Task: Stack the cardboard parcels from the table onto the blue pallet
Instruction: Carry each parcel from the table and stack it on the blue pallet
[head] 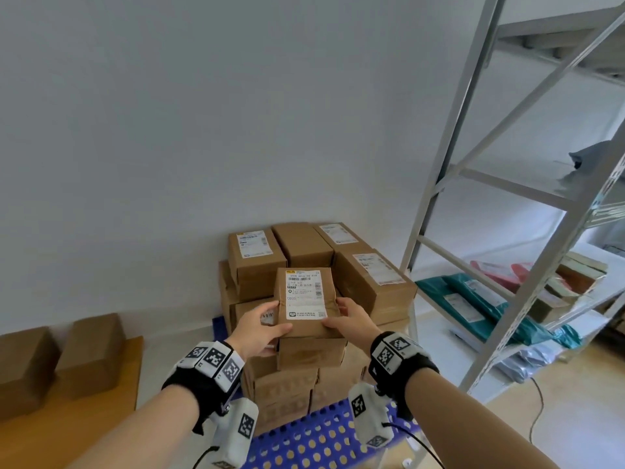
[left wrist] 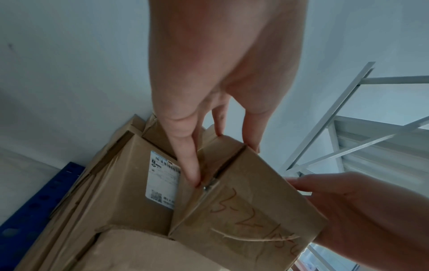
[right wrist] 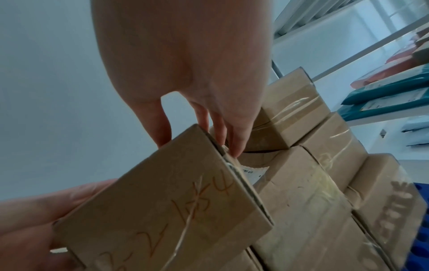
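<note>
I hold a small cardboard parcel (head: 306,301) with a white shipping label on top between both hands. My left hand (head: 275,316) grips its left side and my right hand (head: 334,313) its right side, thumbs on top. It hangs slightly tilted over the front of the parcel stack (head: 372,282) on the blue pallet (head: 314,438). In the left wrist view my left hand (left wrist: 223,161) pinches the parcel (left wrist: 250,210), whose near face bears orange handwriting. In the right wrist view my right hand (right wrist: 199,146) pinches the parcel (right wrist: 174,210) beside the stack (right wrist: 313,183).
Two plain parcels (head: 91,353) (head: 23,370) stand on the brown table (head: 67,431) at the left. A grey metal rack (head: 507,198) at the right holds teal mailers (head: 473,299) and other packets. The stack stands against the white wall.
</note>
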`<act>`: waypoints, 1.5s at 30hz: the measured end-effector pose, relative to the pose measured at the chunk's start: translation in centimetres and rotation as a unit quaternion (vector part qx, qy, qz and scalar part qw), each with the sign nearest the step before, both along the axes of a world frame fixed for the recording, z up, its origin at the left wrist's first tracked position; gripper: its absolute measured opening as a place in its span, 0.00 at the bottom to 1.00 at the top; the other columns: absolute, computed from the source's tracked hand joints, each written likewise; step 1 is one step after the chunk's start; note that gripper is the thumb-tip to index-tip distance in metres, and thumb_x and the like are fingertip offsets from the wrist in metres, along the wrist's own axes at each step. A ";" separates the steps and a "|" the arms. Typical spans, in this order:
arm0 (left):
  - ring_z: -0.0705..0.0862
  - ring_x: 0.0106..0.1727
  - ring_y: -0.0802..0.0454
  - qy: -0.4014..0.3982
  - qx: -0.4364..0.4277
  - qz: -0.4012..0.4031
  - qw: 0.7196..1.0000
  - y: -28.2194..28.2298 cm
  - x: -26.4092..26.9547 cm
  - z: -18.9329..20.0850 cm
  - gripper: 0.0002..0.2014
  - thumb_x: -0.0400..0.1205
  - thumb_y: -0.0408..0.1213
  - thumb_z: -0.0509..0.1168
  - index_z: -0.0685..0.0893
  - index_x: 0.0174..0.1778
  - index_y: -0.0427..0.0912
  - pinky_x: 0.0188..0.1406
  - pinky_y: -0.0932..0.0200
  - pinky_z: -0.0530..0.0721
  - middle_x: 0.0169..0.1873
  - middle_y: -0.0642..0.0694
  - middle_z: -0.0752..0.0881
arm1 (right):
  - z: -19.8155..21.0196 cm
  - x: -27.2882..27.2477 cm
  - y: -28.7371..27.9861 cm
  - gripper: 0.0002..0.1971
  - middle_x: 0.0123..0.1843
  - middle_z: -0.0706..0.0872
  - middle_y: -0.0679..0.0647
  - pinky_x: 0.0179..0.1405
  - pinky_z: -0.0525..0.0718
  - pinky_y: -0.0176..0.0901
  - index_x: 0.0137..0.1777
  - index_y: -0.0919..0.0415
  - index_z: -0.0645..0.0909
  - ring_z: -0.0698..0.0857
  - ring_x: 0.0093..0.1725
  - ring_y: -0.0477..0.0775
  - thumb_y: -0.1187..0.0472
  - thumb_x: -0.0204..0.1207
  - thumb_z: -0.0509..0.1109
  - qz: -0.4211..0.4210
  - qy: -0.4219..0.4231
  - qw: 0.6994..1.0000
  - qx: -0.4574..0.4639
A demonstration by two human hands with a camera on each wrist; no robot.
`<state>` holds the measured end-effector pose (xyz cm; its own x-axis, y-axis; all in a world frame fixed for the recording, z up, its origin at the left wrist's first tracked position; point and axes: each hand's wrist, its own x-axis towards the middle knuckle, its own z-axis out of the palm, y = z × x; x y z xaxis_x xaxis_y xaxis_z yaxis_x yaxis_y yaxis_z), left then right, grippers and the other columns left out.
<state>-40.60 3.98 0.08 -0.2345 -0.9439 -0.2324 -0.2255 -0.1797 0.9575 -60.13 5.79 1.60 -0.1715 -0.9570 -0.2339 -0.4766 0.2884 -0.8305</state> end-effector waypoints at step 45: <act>0.81 0.63 0.43 0.067 0.016 0.099 0.993 -3.1 -8.2 -1.2 0.24 0.80 0.35 0.67 0.72 0.73 0.45 0.51 0.46 0.87 0.66 0.40 0.78 | -2.1 -7.4 -3.5 0.32 0.83 0.57 0.55 0.82 0.46 0.54 0.82 0.44 0.52 0.56 0.82 0.55 0.55 0.82 0.63 0.283 0.463 0.815 -0.204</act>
<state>-48.79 0.87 -1.10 -0.0755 -0.9673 -0.2421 -0.0529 -0.2385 0.9697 -67.58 2.31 -0.47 0.4016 -0.9102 0.1017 -0.9144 -0.4046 -0.0101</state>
